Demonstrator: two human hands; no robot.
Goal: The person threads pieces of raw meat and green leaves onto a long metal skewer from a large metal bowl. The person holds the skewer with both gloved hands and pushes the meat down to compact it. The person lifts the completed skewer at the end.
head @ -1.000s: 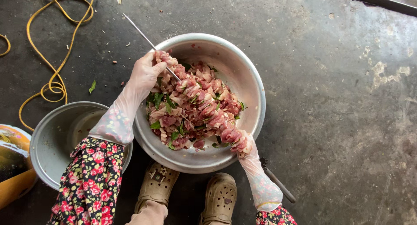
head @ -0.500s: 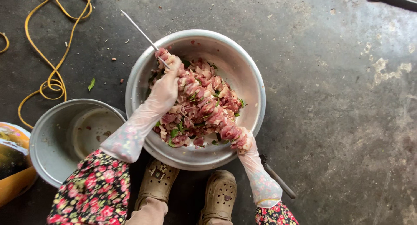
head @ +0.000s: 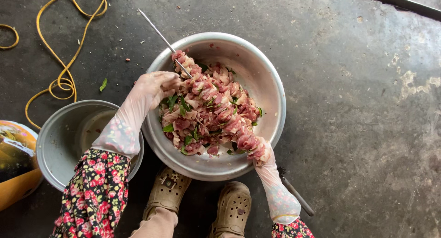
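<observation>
Steel, thin and bright, the skewer (head: 158, 31) runs on a slant over the big metal bowl (head: 271, 91), its bare pointed end reaching up and away past the bowl's far-left rim, its loaded length crossing the bowl down toward the near-right rim. Pink meat pieces (head: 220, 114) are threaded along it, lying on the heap of chopped meat and green leaves that fills the bowl. The left hand (head: 154, 86), in a clear plastic glove, is closed around the meat near the upper end of the skewer, just inside the bowl's left rim. The right hand (head: 262, 150), also gloved, grips the lower end of the loaded skewer at the bowl's near-right rim. Against half a second earlier, the left hand sits a little lower and further left along the skewer, with more threaded meat showing above it; the right hand has stayed put. Left of the bowl and touching it stands a smaller empty metal pot (head: 55, 146). Beyond that pot a yellow cord (head: 64, 82) coils on the dark concrete floor (head: 358, 127). Near the bowl's front rim are two tan clogs (head: 167, 192).
</observation>
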